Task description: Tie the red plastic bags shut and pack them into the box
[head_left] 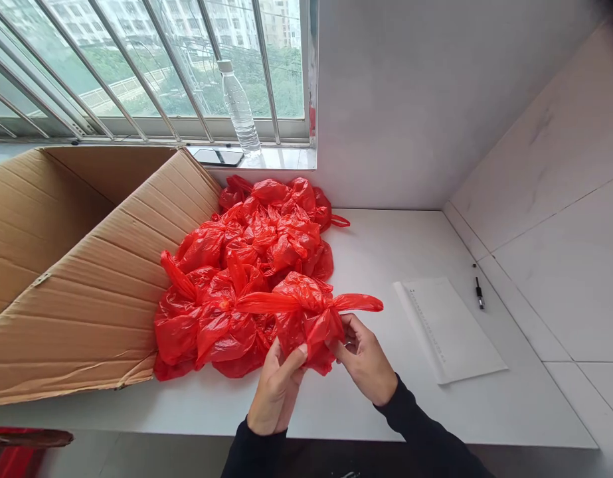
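Observation:
Between my two hands is a red plastic bag [311,318], knotted at the top with its two handle ends sticking out left and right. My left hand [281,382] grips its lower left side, thumb on the front. On the lower right, my right hand [363,358] pinches the plastic with its fingers curled. What the bag contains is hidden. Right behind it lies a heap of similar tied red bags [256,239], piled on the white table [370,252].
A large open cardboard box [111,279] stands tilted at the left, against the heap. White paper sheets [455,332] and a black pen [479,293] lie at the right. On the sill of the barred window stand a water bottle [240,109] and a phone [219,157].

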The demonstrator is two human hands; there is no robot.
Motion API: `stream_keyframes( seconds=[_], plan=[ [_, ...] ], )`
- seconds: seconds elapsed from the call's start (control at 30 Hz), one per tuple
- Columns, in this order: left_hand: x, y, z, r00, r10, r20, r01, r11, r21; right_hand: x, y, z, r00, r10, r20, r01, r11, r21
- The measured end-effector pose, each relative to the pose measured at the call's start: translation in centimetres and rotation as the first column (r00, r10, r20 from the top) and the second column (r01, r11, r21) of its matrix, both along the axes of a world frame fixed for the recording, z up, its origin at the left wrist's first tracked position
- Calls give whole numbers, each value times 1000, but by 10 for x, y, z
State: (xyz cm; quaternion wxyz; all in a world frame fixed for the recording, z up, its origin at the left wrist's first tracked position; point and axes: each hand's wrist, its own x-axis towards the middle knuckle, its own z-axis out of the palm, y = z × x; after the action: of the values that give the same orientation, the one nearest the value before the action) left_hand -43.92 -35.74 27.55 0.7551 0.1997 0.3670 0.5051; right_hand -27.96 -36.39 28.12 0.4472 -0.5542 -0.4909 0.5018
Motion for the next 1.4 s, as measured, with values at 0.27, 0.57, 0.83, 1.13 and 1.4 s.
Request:
stream_keyframes(
  seconds=[0.27,0.57,0.83,1.13,1.4],
  plan=[
    [-2,3,-7,995,94,-19,-94,996,-2,3,-5,4,994,53,-98,-52,999,16],
    [-6,4,-17,994,111,16,-109,988,-109,-3,-2,-4,986,111,-121,-112,994,-1],
    [-8,5,-26,976,79,203,-5,940,-342,-14,-1,16,1000,16,-23,-14,997,82],
    [-14,3,-33,964,87,251,-33,976,-215,-10,-11,13,998,59,33,-61,996,63],
    [1,3,-21,991,133,4,-132,987,-89,-5,-9,2,997,68,-39,-68,998,-1]
  ],
)
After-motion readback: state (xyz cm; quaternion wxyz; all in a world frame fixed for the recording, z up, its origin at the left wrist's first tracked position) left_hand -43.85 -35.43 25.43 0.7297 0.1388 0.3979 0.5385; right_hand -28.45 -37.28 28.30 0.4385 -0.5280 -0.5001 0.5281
